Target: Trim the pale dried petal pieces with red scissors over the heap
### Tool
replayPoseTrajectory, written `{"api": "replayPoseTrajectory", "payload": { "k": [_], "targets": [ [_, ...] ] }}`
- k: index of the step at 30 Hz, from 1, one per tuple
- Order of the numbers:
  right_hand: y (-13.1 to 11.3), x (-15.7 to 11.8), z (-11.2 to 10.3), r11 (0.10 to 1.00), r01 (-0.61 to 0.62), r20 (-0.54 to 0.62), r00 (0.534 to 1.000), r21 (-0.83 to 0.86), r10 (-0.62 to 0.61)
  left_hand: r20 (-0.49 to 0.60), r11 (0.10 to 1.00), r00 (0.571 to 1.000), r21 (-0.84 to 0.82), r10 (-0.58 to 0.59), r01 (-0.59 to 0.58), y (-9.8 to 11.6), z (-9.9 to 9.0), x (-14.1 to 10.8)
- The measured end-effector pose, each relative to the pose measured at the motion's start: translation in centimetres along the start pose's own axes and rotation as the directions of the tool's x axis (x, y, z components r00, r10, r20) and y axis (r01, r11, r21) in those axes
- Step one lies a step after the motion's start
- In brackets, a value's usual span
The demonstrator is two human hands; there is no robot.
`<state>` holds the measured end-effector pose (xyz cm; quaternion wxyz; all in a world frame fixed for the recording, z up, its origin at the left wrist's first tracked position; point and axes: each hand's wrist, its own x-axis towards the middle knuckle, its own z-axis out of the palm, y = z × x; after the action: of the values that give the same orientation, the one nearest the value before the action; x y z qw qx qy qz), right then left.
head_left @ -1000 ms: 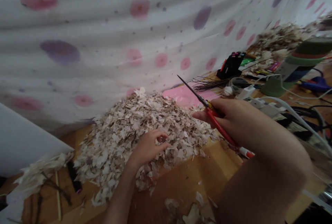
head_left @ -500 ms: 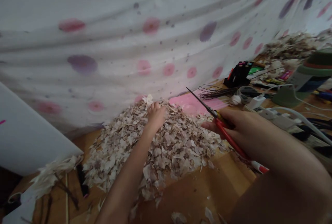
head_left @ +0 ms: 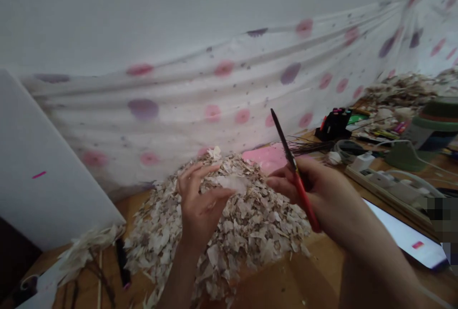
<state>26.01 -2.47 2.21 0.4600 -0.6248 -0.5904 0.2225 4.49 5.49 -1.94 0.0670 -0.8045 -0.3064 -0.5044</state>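
A large heap of pale, papery dried petals (head_left: 257,223) lies on the wooden table. My left hand (head_left: 198,199) is above the heap, with a thin whitish petal (head_left: 234,184) at its thumb and fingers; the exact pinch is blurred. My right hand (head_left: 315,185) is wrapped around a pair of scissors (head_left: 302,192) with red handles. Their dark blades are together and point up and away. The thumb and fingertips of my right hand are close to the petal's right end, seemingly apart from it.
A white board (head_left: 53,165) leans at the left, near a black marker (head_left: 122,263). To the right are a lit phone (head_left: 404,235), a power strip (head_left: 390,189), a green container (head_left: 415,142) and a black pen holder (head_left: 333,125). A spotted plastic sheet (head_left: 179,127) hangs behind.
My left hand has come back from the top of the heap toward me, with a petal at its fingers. The scissors have turned more upright, and the phone has come into view.
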Motion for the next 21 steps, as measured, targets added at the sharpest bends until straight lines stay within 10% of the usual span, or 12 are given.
{"api": "replayPoseTrajectory", "payload": {
  "k": [6,9,15,18,21],
  "targets": [
    [-2.9,-0.9,3.7,0.905,0.04,0.193,0.972,0.425,-0.134,-0.115,0.985,0.993,-0.166,0.037,-0.056,2.3,-3.2,-0.8],
    [-3.3,-1.3,4.8,0.878,0.039,0.163,0.978,0.477,-0.132,-0.115,0.934,0.983,-0.345,-0.141,0.094,2.5,-3.6,-1.2],
    [-2.9,-1.2,6.1,0.862,0.005,0.072,0.996,0.508,-0.048,0.372,0.39,0.785,-0.712,-0.496,0.584,2.9,-3.8,-0.9],
    [-2.8,-0.9,6.4,0.856,0.004,0.098,0.993,0.517,-0.064,0.512,0.327,0.706,-0.643,-0.489,0.693,3.1,-3.9,-0.2],
    [-2.7,-0.8,6.5,0.855,0.042,0.069,0.993,0.517,-0.091,0.489,0.394,0.729,-0.622,-0.48,0.676,3.0,-4.0,0.2]
  ]
}}
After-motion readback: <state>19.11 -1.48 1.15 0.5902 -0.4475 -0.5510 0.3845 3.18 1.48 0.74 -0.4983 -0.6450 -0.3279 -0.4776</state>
